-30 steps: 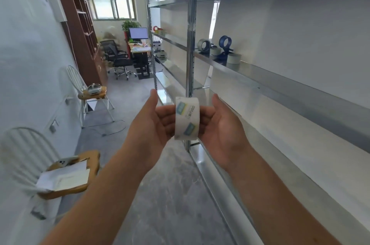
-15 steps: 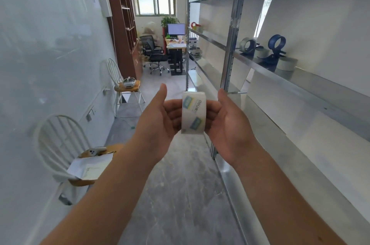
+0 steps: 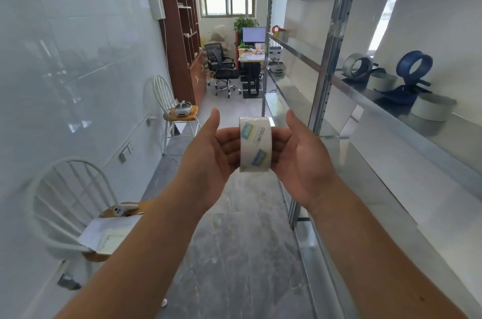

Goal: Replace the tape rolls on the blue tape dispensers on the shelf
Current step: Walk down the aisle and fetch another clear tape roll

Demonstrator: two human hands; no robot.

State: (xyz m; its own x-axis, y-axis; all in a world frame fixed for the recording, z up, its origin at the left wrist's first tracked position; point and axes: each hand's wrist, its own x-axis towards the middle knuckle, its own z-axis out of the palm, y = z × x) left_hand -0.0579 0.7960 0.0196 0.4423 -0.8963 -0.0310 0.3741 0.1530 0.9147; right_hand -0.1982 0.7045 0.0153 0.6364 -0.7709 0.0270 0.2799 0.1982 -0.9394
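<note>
I hold a white wrapped tape roll (image 3: 256,144) with blue labels between both hands at chest height in the aisle. My left hand (image 3: 211,154) presses its left side and my right hand (image 3: 302,154) its right side. On the metal shelf (image 3: 365,99) to my right stands a blue tape dispenser (image 3: 409,78) with an empty blue wheel, and farther back a second dispenser (image 3: 358,68) carrying a grey roll. Two loose white rolls, one (image 3: 433,107) near and one (image 3: 382,81) behind, lie beside them.
A steel upright (image 3: 326,83) stands just right of my hands. Two white chairs (image 3: 167,99) (image 3: 65,201) line the left wall, the near one holding papers and a controller. A desk with a monitor (image 3: 253,34) and an office chair (image 3: 221,70) close the aisle's far end.
My view has swung left and moved forward along the aisle, so the shelf and dispensers sit farther right and nearer. Both hands keep the same hold on the roll.
</note>
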